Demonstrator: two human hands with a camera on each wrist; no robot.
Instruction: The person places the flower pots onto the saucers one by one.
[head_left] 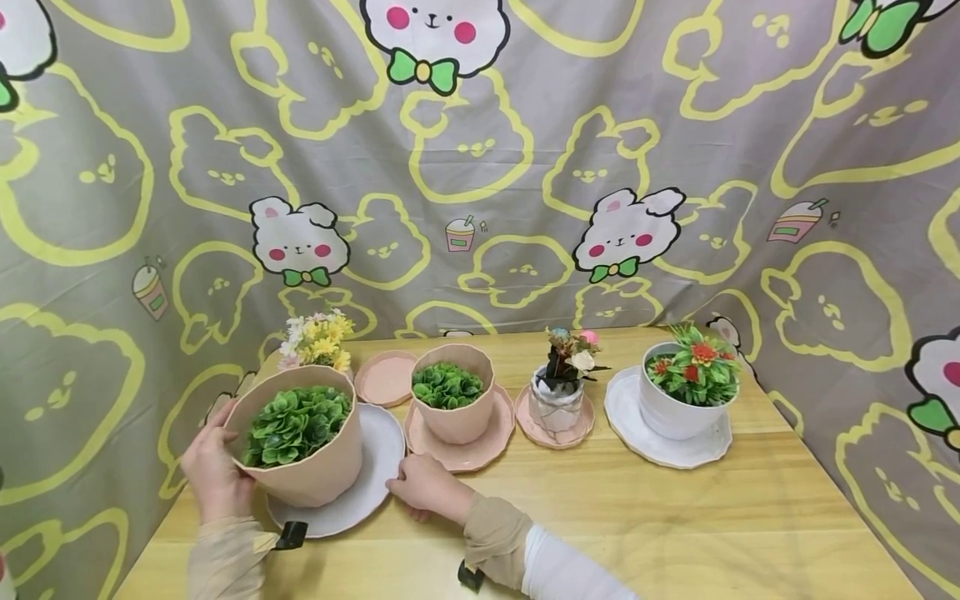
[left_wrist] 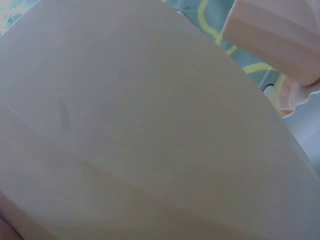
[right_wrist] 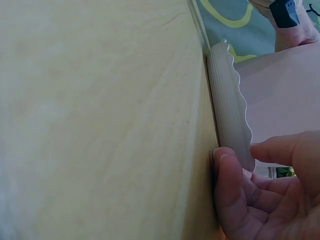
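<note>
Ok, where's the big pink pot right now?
In the head view, the big pink pot is at the left of the table, over the pale saucer, with the left hand against its side and the smaller pink pot to its right.

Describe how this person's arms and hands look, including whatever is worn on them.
The left grip and right grip are both ungloved hands. The left forearm wears a beige fabric sleeve, with a small black block-shaped device at the wrist. The right has a tan fabric cuff, a white fabric sleeve above it and a second small black device.
</note>
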